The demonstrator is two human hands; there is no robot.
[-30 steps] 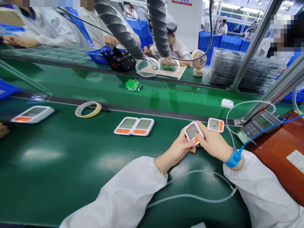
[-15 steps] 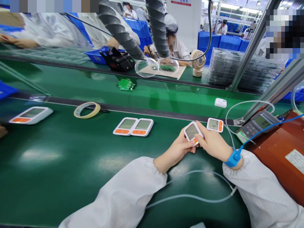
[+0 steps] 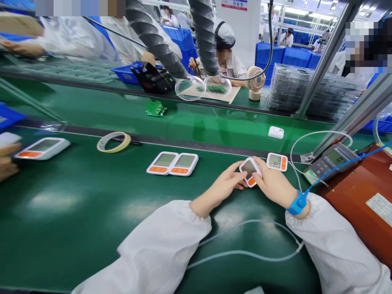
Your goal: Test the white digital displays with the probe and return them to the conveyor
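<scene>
Both of my hands hold a small white digital monitor (image 3: 250,168) with a grey screen and orange buttons, tilted, just above the green bench. My left hand (image 3: 225,185) grips its left side, thumb at the screen's edge. My right hand (image 3: 274,183), with a blue wrist strap (image 3: 297,203), grips its right side, thumb near the buttons. Just behind my right hand lies a similar monitor (image 3: 277,161) with digits lit on its screen. To the left, two more monitors, one (image 3: 163,162) and another (image 3: 184,164), lie side by side with blank screens.
A tape roll (image 3: 113,142) and another monitor (image 3: 43,148) lie left, near a co-worker's hand (image 3: 7,163). Clear tubing (image 3: 251,254) crosses the bench under my arms. A digital meter (image 3: 332,162) stands right. Green circuit boards (image 3: 155,108) and a white part (image 3: 276,132) lie on the strip behind.
My left hand has shifted slightly left, its thumb moving up to the screen. The circuit boards and white part slid left. A co-worker's hand with a white object came in at far left.
</scene>
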